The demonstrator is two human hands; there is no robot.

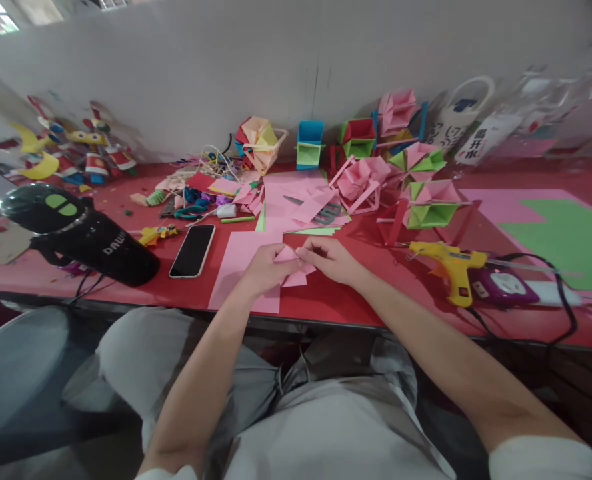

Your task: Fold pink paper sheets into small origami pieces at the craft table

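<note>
Between my two hands, near the table's front edge, is a small folded pink paper [295, 277]. My left hand [270, 268] is closed on its left side, thumb on top. The fingertips of my right hand [335, 261] pinch its upper right edge. A large pink sheet [243, 267] lies flat on the red table [371, 293], partly under my left hand. Beyond my hands, grey scissors [327, 213] rest on a stack of pink and green paper [281, 193].
On the left stand a black tumbler [119, 250] and a flat phone [193, 251]. Folded paper wheels [361, 180] line the back. A yellow glue gun [449, 263] with a black cord lies at right, near bottles [496, 133] and green sheets [566, 233].
</note>
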